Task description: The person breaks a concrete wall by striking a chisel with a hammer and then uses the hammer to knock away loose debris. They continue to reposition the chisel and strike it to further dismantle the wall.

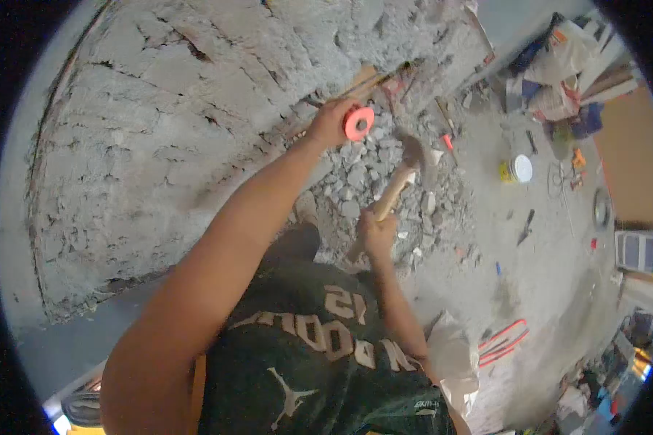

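My left hand (332,123) is closed around a chisel, raised beside the rough wall (174,130). The chisel's round pink-red hand guard (359,124) faces me, with its dark striking end in the middle. Most of its shaft is hidden by the hand. My right hand (378,233), lower and nearer my body, grips a hammer by its pale wooden handle (392,197). The hammer's dark head (413,154) is blurred and sits a little below and right of the chisel, apart from it. Grey rubble (357,174) lies beneath both tools.
A white-lidded bucket (521,168) stands on the concrete floor to the right. Nearby lie a red-handled tool (448,141), an orange item (578,158) and a red looped cord or tube (502,342). Sacks (555,72) are piled at the upper right. A pale sack (453,355) is near my right side.
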A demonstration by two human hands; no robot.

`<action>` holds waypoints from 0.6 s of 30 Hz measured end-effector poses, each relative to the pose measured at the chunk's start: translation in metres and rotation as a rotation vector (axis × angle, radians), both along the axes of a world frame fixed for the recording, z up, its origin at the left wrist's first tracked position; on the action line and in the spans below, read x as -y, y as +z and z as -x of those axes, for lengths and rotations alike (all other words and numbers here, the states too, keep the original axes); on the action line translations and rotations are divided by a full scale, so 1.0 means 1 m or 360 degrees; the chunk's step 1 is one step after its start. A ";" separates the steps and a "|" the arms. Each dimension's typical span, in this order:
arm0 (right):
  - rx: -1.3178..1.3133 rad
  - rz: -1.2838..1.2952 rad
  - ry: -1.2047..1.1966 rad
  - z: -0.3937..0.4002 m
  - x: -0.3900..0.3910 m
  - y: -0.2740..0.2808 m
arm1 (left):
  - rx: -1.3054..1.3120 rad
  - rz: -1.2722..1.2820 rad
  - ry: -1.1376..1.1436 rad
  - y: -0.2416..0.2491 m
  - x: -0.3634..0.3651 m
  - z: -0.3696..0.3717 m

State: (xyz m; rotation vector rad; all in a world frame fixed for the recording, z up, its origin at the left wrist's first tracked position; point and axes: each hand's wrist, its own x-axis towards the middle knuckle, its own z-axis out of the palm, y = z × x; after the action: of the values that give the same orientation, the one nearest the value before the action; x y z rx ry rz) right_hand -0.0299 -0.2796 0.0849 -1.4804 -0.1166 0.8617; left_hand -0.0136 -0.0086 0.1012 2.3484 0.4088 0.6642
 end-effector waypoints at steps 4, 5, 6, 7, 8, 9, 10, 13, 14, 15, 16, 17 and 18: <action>0.0491 -0.0590 -0.0358 -0.046 0.031 0.098 | -0.0024 0.0032 0.0073 0.013 -0.006 -0.016; 0.0538 -0.0781 -0.0453 -0.057 0.038 0.124 | -0.0078 0.0107 0.0123 0.014 -0.010 -0.018; 0.0591 -0.0970 -0.0533 -0.067 0.045 0.150 | -0.0097 0.0116 0.0120 0.015 -0.008 -0.015; 0.0680 -0.1376 -0.0385 -0.080 0.054 0.176 | -0.0105 0.0116 0.0119 0.016 -0.006 -0.011; 0.0628 -0.1691 -0.0301 -0.081 0.053 0.198 | -0.0069 0.0118 0.0099 0.015 -0.005 -0.006; 0.0613 -0.1687 -0.0304 -0.073 0.048 0.183 | -0.0033 0.0119 0.0084 0.013 -0.005 -0.002; 0.0663 -0.1367 -0.0459 -0.058 0.037 0.154 | -0.0044 0.0117 0.0092 0.012 -0.006 0.000; 0.1206 -0.0162 0.0361 -0.019 -0.019 0.031 | 0.0063 0.0190 -0.0003 0.014 -0.004 0.001; 0.0367 -0.0037 0.0502 -0.001 -0.037 -0.026 | -0.0062 0.0214 0.0015 0.015 -0.003 0.000; 0.0388 0.0021 0.0402 0.013 -0.029 -0.026 | -0.0194 0.0234 0.0031 0.018 -0.004 0.000; 0.0432 0.0054 0.0306 0.014 -0.031 -0.025 | -0.0177 0.0202 0.0025 0.026 -0.015 -0.009; 0.0428 0.0052 0.0305 0.010 -0.028 -0.020 | -0.0139 0.0148 0.0061 0.029 -0.019 -0.010; 0.0318 0.0169 0.0307 0.010 -0.002 -0.002 | -0.0135 0.0157 0.0078 0.019 -0.003 -0.003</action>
State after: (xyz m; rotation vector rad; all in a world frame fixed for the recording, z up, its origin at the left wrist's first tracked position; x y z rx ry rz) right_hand -0.0403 -0.2778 0.0825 -1.6728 -0.3722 0.8828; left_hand -0.0107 -0.0056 0.1207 2.2848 0.5265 0.5556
